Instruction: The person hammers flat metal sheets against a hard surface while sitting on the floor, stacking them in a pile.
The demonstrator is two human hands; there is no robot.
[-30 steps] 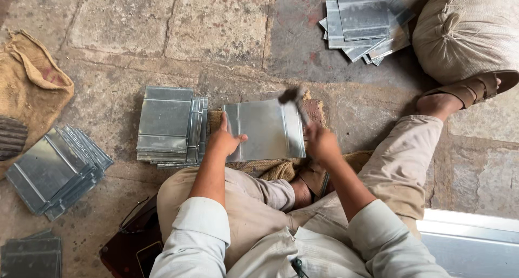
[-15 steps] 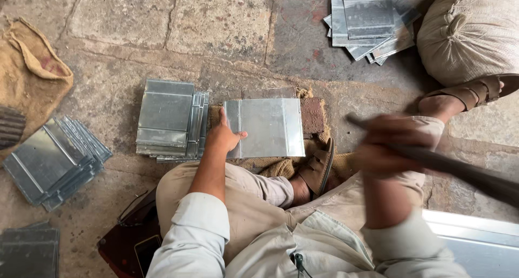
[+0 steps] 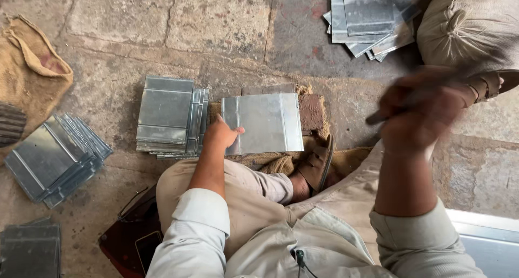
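stone floor [image 3: 227, 24]; left hand [image 3: 221, 135] pins metal sheet [image 3: 265, 122]; right hand [image 3: 421, 113] fingers clamped on blurred tool [image 3: 381, 116].

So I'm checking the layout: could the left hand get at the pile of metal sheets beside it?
Probably yes: the left hand rests on the sheet being worked, and the pile lies right beside it with nothing between.

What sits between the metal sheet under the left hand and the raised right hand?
In the head view, a brown block lies at the right edge of the metal sheet held by the left hand; past it, bare stone floor reaches the blurred right hand.
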